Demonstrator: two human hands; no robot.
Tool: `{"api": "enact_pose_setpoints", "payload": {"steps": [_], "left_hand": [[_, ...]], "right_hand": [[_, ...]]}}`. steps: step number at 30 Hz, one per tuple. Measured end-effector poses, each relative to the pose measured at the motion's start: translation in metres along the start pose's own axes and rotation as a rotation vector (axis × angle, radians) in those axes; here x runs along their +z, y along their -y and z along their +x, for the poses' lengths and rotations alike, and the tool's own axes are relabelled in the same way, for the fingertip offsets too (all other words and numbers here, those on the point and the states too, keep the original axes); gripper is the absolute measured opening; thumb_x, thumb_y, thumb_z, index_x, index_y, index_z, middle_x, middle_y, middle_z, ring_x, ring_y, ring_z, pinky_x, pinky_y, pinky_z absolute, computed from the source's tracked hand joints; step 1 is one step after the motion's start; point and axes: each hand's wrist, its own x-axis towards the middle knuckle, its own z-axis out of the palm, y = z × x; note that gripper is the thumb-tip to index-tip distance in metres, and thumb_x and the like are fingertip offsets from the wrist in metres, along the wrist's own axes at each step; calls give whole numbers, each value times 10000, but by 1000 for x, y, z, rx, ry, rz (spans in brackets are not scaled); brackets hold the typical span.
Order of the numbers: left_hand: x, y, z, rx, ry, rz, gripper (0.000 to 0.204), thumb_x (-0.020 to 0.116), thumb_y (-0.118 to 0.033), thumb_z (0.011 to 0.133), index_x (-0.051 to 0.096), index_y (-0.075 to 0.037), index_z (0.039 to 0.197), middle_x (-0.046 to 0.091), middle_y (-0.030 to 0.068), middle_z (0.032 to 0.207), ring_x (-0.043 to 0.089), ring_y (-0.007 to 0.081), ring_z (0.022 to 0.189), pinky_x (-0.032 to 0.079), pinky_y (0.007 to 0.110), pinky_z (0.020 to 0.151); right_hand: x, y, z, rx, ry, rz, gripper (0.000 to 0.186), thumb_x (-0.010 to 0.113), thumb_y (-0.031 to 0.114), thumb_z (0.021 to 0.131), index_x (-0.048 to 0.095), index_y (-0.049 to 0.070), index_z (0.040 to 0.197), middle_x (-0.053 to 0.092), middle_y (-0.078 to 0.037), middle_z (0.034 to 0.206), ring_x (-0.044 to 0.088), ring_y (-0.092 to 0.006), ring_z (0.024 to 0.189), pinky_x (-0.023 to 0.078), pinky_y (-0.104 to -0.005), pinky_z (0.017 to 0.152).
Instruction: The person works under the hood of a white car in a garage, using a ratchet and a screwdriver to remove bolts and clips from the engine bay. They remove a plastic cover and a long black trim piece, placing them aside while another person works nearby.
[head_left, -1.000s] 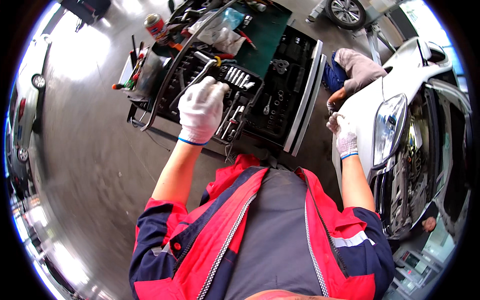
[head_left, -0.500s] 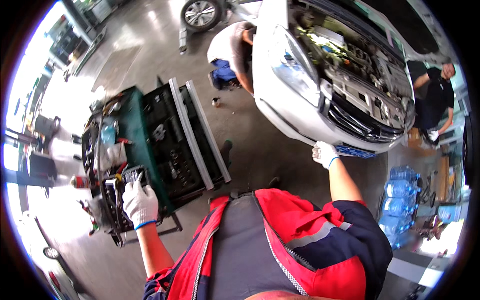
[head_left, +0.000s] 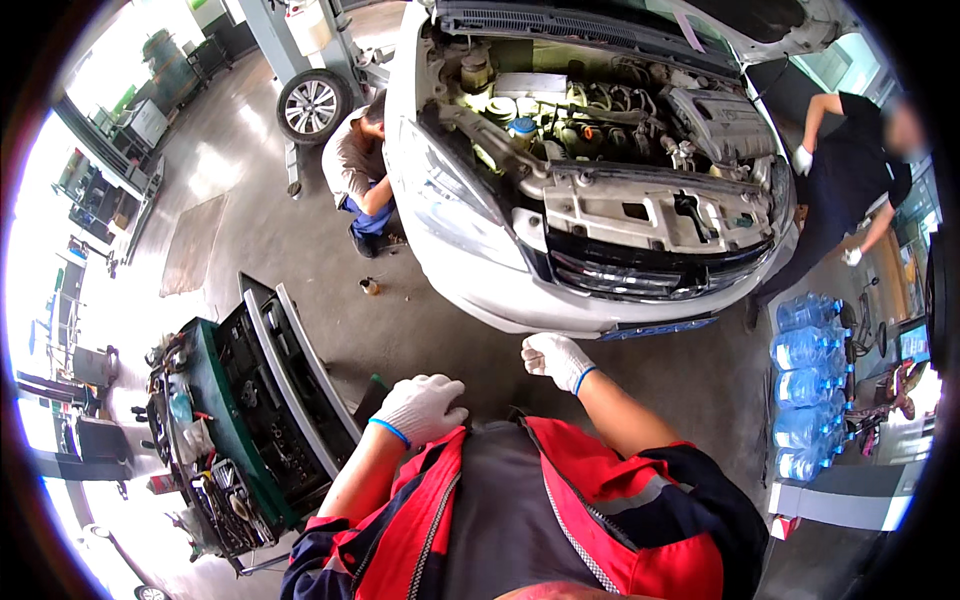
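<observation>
My left hand (head_left: 418, 405), in a white knit glove with a blue cuff, is held in front of my chest with loosely bent, separated fingers and nothing visible in it. It is to the right of the tool cart (head_left: 245, 420), away from the tools. My right hand (head_left: 552, 357), gloved alike, has its fingers curled closed just below the front bumper (head_left: 490, 310) of a white car; whatever they may hold is hidden. The car's hood is raised, showing the engine bay (head_left: 610, 130) and the exposed front panel (head_left: 650, 210).
A crouching person (head_left: 350, 170) works at the car's left side, by a loose wheel (head_left: 312, 105), a lift post (head_left: 268, 40) and a small container (head_left: 370, 286) on the floor. A dark-shirted person (head_left: 850, 170) stands at the right, near stacked blue water jugs (head_left: 805, 390).
My view has swung right toward the car, so the cart now sits lower left. My left hand has left the tools and come toward my chest. The person at the right has shifted.
</observation>
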Motion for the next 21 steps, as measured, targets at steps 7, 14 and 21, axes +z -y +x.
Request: {"api": "enact_pose_setpoints", "payload": {"steps": [7, 14, 21], "left_hand": [[-44, 44, 104, -139, 76, 254, 363, 592, -395, 885, 717, -96, 1048, 717, 161, 1071, 682, 365, 1042, 551, 487, 882], [-141, 141, 269, 24, -366, 197, 367, 640, -334, 870, 723, -68, 1110, 728, 200, 1011, 692, 391, 962, 549, 496, 861], [-233, 216, 458, -126, -865, 242, 427, 661, -417, 857, 687, -78, 1114, 637, 134, 1132, 526, 331, 1225, 367, 505, 1094]], "right_hand": [[-33, 89, 13, -246, -78, -166, 232, 610, 219, 1008, 689, 15, 1087, 707, -57, 950, 662, -139, 849, 553, -295, 788], [-68, 256, 29, -636, -281, -472, 179, 602, 137, 1003, 694, 7, 1084, 719, -40, 948, 672, -121, 856, 548, -282, 798], [-31, 465, 78, -921, -456, -1112, 236, 681, 196, 945, 669, 16, 1098, 715, -112, 963, 677, -197, 859, 532, -322, 793]]}}
